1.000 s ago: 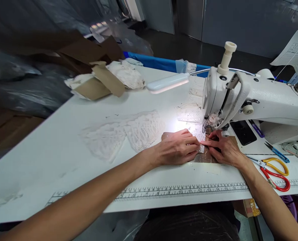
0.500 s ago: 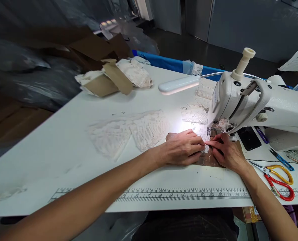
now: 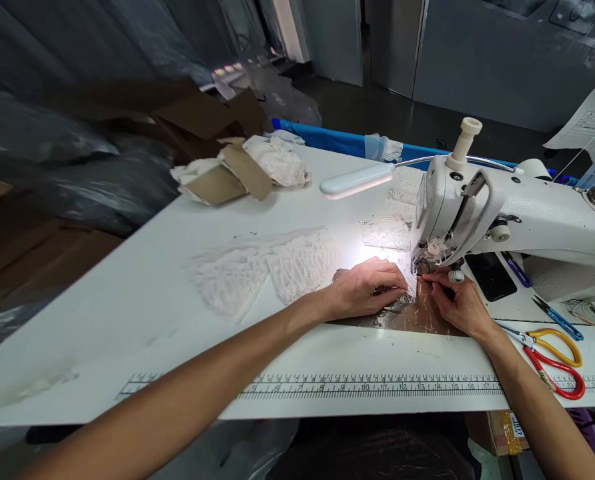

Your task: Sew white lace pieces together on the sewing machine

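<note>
A strip of white lace (image 3: 408,279) lies at the needle end of the white sewing machine (image 3: 435,207), on a shiny brown plate (image 3: 417,317). My left hand (image 3: 370,287) is on the left of the strip, its curled fingers and thumb closed on the lace edge. On the other side, my right hand (image 3: 455,300) rests by the presser foot (image 3: 421,268), index finger stretched toward it and thumb apart below. I see nothing held in the right hand. The machine's lamp (image 3: 357,181) brightly lights the lace.
More lace pieces (image 3: 302,267) lie left of my hands, others (image 3: 385,231) behind the needle area. Scissors (image 3: 552,357), blue snips (image 3: 557,317) and a black phone (image 3: 491,277) are at right. A printed ruler (image 3: 367,387) runs along the front edge; a fabric bundle (image 3: 277,160) sits at the back.
My right fingers have shifted off the lace to beside the presser foot. The left fingers are more bent, and more of the brown plate shows. The camera view has tilted slightly.
</note>
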`<action>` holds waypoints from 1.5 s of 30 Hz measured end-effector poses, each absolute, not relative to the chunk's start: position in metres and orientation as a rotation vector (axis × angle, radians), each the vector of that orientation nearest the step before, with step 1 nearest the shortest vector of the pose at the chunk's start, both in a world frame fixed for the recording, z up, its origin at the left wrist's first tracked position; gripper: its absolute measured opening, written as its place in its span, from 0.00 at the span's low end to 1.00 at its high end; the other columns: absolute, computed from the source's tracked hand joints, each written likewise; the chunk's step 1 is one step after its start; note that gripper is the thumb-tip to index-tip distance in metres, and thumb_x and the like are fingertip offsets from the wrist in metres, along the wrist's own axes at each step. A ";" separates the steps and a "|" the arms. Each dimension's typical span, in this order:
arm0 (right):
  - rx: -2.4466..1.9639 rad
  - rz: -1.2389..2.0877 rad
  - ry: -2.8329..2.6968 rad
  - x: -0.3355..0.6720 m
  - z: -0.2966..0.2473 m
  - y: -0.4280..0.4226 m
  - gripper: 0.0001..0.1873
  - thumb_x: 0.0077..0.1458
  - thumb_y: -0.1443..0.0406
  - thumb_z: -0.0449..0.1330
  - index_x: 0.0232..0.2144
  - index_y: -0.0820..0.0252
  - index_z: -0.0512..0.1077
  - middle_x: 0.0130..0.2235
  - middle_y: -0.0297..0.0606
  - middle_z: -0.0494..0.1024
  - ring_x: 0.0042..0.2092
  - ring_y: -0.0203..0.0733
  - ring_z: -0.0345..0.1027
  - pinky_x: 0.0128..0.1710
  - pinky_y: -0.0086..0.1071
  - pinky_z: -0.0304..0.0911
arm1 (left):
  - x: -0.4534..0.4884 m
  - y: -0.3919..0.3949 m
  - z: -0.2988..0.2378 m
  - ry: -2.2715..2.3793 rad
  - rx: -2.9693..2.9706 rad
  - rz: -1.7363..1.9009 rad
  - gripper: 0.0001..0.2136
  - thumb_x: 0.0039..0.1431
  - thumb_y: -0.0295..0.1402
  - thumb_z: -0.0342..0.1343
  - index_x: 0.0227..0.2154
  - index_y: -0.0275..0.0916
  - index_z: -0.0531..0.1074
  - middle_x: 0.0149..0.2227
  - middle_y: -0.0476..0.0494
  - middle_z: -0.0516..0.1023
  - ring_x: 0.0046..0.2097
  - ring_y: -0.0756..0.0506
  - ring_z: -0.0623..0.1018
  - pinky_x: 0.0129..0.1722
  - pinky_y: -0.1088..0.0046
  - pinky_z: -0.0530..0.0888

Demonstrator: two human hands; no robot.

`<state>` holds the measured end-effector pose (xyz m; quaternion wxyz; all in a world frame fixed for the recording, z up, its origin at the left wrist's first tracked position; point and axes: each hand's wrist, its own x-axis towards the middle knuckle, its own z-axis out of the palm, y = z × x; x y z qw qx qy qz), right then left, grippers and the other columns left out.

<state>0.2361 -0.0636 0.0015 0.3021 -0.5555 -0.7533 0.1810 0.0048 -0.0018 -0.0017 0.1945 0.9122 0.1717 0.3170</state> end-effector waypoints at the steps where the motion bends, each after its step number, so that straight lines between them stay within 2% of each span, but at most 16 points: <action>1: -1.464 0.475 -2.007 0.236 0.001 -0.064 0.15 0.61 0.65 0.54 0.44 0.54 0.79 0.42 0.41 0.76 0.43 0.42 0.74 0.44 0.36 0.73 | 0.006 -0.002 0.000 0.495 2.529 0.943 0.09 0.67 0.30 0.51 0.34 0.38 0.75 0.34 0.45 0.81 0.37 0.48 0.80 0.40 0.67 0.78; 6: -1.358 0.403 -2.190 0.232 -0.001 -0.068 0.18 0.62 0.64 0.53 0.51 0.57 0.76 0.44 0.45 0.74 0.41 0.43 0.72 0.43 0.38 0.73 | 0.010 -0.003 0.003 0.632 2.408 1.238 0.06 0.65 0.26 0.50 0.34 0.37 0.71 0.36 0.42 0.81 0.39 0.48 0.81 0.38 0.70 0.80; 10: -1.313 0.365 -2.353 0.231 -0.003 -0.069 0.18 0.63 0.65 0.53 0.52 0.55 0.75 0.46 0.48 0.72 0.43 0.47 0.69 0.44 0.44 0.72 | 0.011 -0.003 0.000 0.608 2.489 1.167 0.05 0.63 0.25 0.50 0.33 0.37 0.70 0.35 0.43 0.81 0.36 0.48 0.81 0.35 0.71 0.79; 14: -1.242 0.453 -2.366 0.233 0.001 -0.070 0.16 0.61 0.66 0.56 0.50 0.55 0.77 0.47 0.47 0.71 0.46 0.47 0.67 0.48 0.45 0.70 | 0.009 -0.005 0.000 0.531 2.638 1.007 0.06 0.64 0.27 0.49 0.33 0.38 0.71 0.32 0.46 0.80 0.34 0.49 0.79 0.37 0.69 0.77; 22: -1.193 0.556 -2.367 0.229 0.011 -0.072 0.15 0.54 0.71 0.58 0.41 0.53 0.80 0.42 0.41 0.73 0.47 0.45 0.68 0.49 0.42 0.68 | 0.008 -0.006 -0.004 0.485 2.895 0.881 0.12 0.69 0.30 0.46 0.31 0.38 0.72 0.31 0.47 0.79 0.31 0.49 0.75 0.37 0.68 0.73; 28: -1.483 0.546 -2.022 0.235 0.006 -0.067 0.18 0.61 0.66 0.52 0.48 0.59 0.77 0.44 0.43 0.74 0.38 0.39 0.72 0.38 0.33 0.71 | 0.008 -0.004 -0.003 0.360 2.943 0.935 0.13 0.71 0.29 0.45 0.32 0.38 0.73 0.35 0.47 0.81 0.31 0.50 0.75 0.35 0.68 0.72; 33: -1.408 0.541 -2.128 0.237 0.000 -0.065 0.17 0.63 0.65 0.53 0.50 0.55 0.77 0.44 0.43 0.73 0.41 0.41 0.71 0.42 0.35 0.71 | 0.009 -0.004 -0.004 0.332 2.976 0.989 0.12 0.70 0.28 0.46 0.32 0.39 0.72 0.35 0.48 0.80 0.30 0.51 0.73 0.34 0.69 0.71; 37: -1.214 0.433 -2.260 0.238 -0.007 -0.065 0.18 0.62 0.66 0.55 0.51 0.52 0.76 0.45 0.45 0.70 0.49 0.46 0.67 0.50 0.42 0.69 | 0.009 -0.007 -0.003 0.369 3.001 0.924 0.11 0.69 0.27 0.47 0.32 0.40 0.72 0.34 0.49 0.79 0.31 0.50 0.74 0.38 0.68 0.71; 41: -1.251 0.348 -2.339 0.235 -0.007 -0.066 0.20 0.62 0.68 0.54 0.54 0.49 0.74 0.45 0.44 0.70 0.48 0.46 0.66 0.50 0.43 0.69 | 0.007 -0.014 0.003 0.399 3.007 0.844 0.10 0.67 0.28 0.48 0.32 0.40 0.74 0.34 0.48 0.79 0.32 0.50 0.75 0.54 0.58 0.68; 43: -1.300 0.319 -2.369 0.233 -0.004 -0.066 0.20 0.63 0.68 0.53 0.55 0.49 0.73 0.45 0.44 0.70 0.47 0.46 0.66 0.49 0.42 0.70 | 0.007 -0.016 0.006 0.430 3.012 0.797 0.10 0.65 0.29 0.49 0.33 0.39 0.74 0.35 0.46 0.79 0.34 0.48 0.75 0.54 0.54 0.67; 45: -1.356 0.296 -2.385 0.230 -0.002 -0.067 0.20 0.64 0.67 0.53 0.56 0.50 0.72 0.46 0.44 0.71 0.47 0.46 0.66 0.47 0.41 0.71 | 0.006 -0.017 0.007 0.459 3.022 0.752 0.09 0.63 0.29 0.49 0.33 0.39 0.75 0.36 0.44 0.79 0.35 0.46 0.75 0.49 0.55 0.69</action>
